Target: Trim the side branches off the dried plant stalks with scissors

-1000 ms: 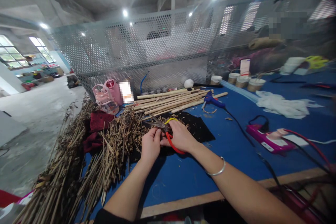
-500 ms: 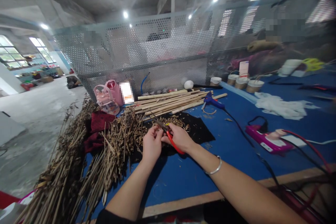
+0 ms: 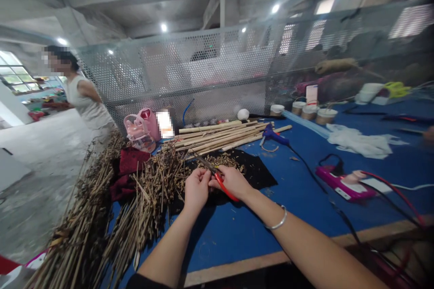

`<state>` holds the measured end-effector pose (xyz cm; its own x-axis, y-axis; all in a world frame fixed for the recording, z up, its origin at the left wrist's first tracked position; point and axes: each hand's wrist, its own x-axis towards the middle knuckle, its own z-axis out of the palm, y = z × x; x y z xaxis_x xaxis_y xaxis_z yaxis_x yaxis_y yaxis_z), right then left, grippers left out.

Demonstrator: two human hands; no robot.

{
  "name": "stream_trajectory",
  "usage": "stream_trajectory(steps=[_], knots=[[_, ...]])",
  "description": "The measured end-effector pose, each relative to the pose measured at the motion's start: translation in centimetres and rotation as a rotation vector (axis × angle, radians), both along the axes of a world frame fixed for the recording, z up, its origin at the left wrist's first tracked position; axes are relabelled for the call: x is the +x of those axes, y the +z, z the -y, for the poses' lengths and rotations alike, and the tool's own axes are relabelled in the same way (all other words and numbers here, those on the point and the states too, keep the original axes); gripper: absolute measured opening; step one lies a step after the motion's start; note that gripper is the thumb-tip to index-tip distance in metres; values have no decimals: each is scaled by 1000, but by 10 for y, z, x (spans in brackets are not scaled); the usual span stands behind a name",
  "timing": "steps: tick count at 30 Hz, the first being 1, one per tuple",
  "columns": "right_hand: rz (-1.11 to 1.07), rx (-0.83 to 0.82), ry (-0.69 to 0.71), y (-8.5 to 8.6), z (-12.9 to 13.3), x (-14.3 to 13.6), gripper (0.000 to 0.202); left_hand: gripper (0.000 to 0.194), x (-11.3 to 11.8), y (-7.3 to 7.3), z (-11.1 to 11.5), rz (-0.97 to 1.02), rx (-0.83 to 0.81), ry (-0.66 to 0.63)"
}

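Note:
My right hand [image 3: 231, 180] is closed round a pair of scissors [image 3: 224, 186] with red handles, its blades pointing up and left. Close beside it, my left hand [image 3: 197, 187] has its fingers pinched together; whatever they hold is too small to make out. Both hands are over a black cloth [image 3: 261, 169] strewn with small dry brown pieces [image 3: 225, 160]. Just left of my left hand lies a bundle of dried plant stems [image 3: 152, 189] with seed heads. The fingertips of my two hands nearly meet.
Behind the cloth lie several pale wooden sticks [image 3: 217, 137] and a blue glue gun [image 3: 274, 135]. A pink bag [image 3: 142, 128] and more dried stems [image 3: 77, 216] are at left. On the right sit a purple power strip [image 3: 346, 185] with cables and white plastic [image 3: 359, 140]. A perforated screen [image 3: 190, 72] stands behind.
A person has come into view at the far left, beyond the table. My hands and the scissors stay in nearly the same place; the view has shifted slightly.

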<state>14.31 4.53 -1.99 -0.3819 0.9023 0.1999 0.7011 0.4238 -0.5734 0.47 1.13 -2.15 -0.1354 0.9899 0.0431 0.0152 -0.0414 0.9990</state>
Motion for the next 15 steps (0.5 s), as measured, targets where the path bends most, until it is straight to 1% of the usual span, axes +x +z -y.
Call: stream_trajectory(steps=[4, 6, 8, 11, 13, 15], knots=[[-3, 27, -14, 7, -2, 0, 39, 22, -1, 6, 1, -48, -12, 16], [-8, 37, -60, 14, -4, 2, 39, 20, -3, 9, 1, -32, -25, 35], [12, 40, -162, 21, -7, 8, 41, 20, -5, 10, 1, -11, -32, 63], [99, 23, -365, 26, -13, 22, 45, 20, -9, 8, -1, 2, -20, 91], [148, -28, -461, 25, -15, 30, 52, 21, -10, 5, -3, 2, -10, 95], [175, -85, -520, 20, -14, 33, 58, 22, -11, 3, -5, -5, -5, 96]])
